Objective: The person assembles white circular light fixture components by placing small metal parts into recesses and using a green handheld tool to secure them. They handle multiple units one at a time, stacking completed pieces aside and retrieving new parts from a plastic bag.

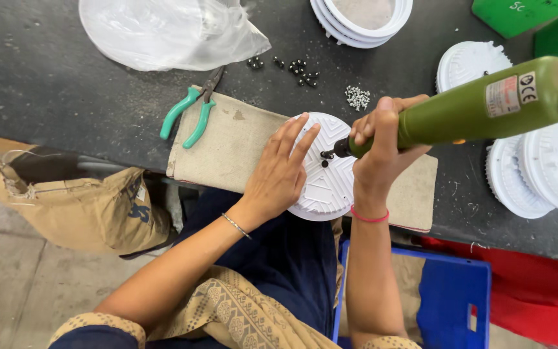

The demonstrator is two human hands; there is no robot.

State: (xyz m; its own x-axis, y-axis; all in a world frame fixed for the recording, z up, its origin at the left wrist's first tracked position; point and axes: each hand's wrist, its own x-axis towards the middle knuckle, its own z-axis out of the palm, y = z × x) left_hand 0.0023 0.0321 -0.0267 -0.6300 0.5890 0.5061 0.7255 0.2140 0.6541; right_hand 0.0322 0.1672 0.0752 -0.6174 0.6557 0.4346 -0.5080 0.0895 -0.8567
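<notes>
We pressed our left hand (pixel 279 173) flat on the white disc (pixel 323 187), fingers spread open across its ribbed top, holding nothing. The disc lay on a tan pad (pixel 227 145) at the near edge of the dark table (pixel 46 77), partly over the edge toward our lap. Our right hand (pixel 382 139) was closed around the front of a green driver (pixel 479 103), its fingers wrapped tight on the barrel. The driver lay nearly level, pointing left, and its dark tip (pixel 328 154) met the disc near the middle, just beside our left fingertips.

Green-handled pliers (pixel 192 110) rested on the pad's far left corner, half on the table. Beyond them sat a clear plastic bag (pixel 163 29). Small black screws (pixel 295 68) were scattered on the table past the pad, and a little heap of silver screws (pixel 357 97) lay near our right knuckles. More white discs (pixel 537 171) were stacked to the right under the driver, and others (pixel 360 16) at the far edge. A blue crate (pixel 450 294) stood below the table by our right forearm, and a brown sack (pixel 79 200) slumped on the left.
</notes>
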